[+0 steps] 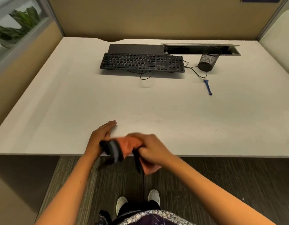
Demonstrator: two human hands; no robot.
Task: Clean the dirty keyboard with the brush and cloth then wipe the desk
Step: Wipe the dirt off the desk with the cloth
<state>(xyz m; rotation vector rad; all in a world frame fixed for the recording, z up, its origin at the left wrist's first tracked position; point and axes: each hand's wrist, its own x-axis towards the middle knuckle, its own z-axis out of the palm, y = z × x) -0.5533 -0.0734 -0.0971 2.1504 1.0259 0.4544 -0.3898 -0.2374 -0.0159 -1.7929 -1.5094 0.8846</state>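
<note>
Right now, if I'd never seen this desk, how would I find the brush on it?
Start at the black keyboard at the back of the white desk. Go right to the black mesh cup, then come toward the near edge. The brush lies flat there by the cable: small, thin, and the only blue thing on the desk.

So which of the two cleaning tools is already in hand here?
The orange cloth, gripped by the right hand at the desk's near edge; the blue brush lies untouched beside the keyboard.

A black mesh pen cup [207,61] lies tipped beside an open cable hatch [200,49]; green leaves [20,25] show far left.
</note>
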